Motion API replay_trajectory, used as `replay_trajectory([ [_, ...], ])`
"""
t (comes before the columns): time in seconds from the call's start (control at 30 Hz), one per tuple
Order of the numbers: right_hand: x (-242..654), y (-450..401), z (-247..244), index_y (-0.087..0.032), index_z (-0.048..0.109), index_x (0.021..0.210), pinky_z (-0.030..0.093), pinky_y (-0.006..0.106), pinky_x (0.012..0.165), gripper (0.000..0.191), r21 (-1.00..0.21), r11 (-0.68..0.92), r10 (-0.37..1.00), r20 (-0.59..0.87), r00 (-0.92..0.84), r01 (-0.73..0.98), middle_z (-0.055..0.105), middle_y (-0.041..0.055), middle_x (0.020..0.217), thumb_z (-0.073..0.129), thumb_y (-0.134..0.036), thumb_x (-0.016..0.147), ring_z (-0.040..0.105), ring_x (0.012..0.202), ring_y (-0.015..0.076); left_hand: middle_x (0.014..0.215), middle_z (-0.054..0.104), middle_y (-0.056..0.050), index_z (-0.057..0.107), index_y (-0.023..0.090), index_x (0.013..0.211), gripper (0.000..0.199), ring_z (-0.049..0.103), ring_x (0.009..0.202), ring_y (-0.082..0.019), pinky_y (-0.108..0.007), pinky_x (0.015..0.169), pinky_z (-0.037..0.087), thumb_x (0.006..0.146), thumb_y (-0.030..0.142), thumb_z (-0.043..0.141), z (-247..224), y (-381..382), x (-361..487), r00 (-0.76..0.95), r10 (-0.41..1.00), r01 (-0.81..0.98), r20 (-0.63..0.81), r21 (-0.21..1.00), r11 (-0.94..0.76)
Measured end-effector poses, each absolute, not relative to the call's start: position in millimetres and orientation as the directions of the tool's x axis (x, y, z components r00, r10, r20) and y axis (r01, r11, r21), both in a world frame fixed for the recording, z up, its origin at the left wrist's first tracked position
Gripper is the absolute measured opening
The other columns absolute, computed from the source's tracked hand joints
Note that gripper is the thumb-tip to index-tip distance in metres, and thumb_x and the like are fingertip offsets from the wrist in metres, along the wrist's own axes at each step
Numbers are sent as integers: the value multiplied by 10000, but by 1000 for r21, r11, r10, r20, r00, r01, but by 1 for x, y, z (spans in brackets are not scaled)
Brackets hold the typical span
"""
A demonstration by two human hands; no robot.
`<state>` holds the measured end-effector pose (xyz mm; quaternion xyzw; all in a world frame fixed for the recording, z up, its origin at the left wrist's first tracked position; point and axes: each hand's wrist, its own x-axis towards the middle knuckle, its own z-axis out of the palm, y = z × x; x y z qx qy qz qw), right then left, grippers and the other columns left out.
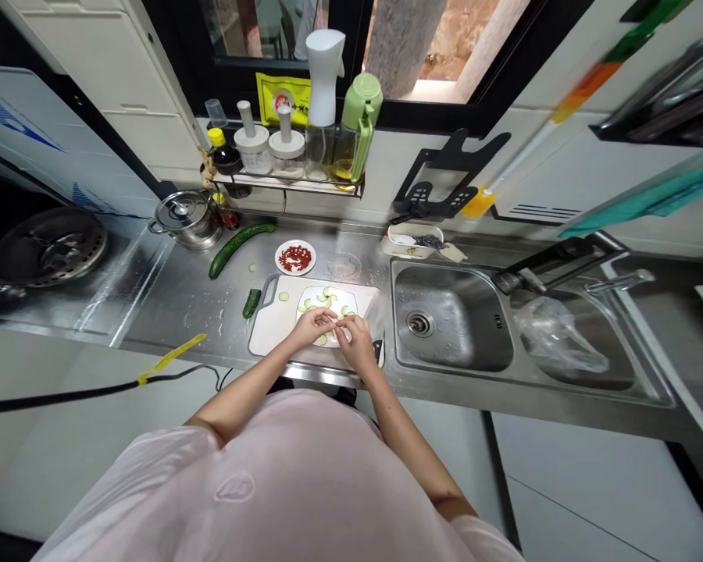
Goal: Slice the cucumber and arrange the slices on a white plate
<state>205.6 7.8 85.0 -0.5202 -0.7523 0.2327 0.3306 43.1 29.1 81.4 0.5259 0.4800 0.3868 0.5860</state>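
Note:
My left hand and my right hand meet above a white plate, fingertips pinched close together. Whatever lies between the fingers is too small to make out. Thin pale-green cucumber slices lie around the plate, with a bit of red among those at its far side. Under the plate is a white cutting board with a grey handle, and one loose cucumber slice rests on it. Beside my right wrist a black knife handle shows at the board's edge.
Left of the board lies a cucumber piece; a long cucumber is behind it. A small dish of chopped red pieces stands behind the board. The sink is at right, a steel pot at back left, a bottle shelf above.

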Motion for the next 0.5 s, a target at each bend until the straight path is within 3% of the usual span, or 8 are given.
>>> replay_trajectory([
  [0.5,203,13,93,-226,610,861,389,356,844,146,-663,415,908,255,-333,623,563,59,899,472,-270,889,482,935,223,704,625,-18,644,170,951,340,541,603,-100,-221,578,408,701,397,686,84,23,33,193,968,94,-158,985,142],
])
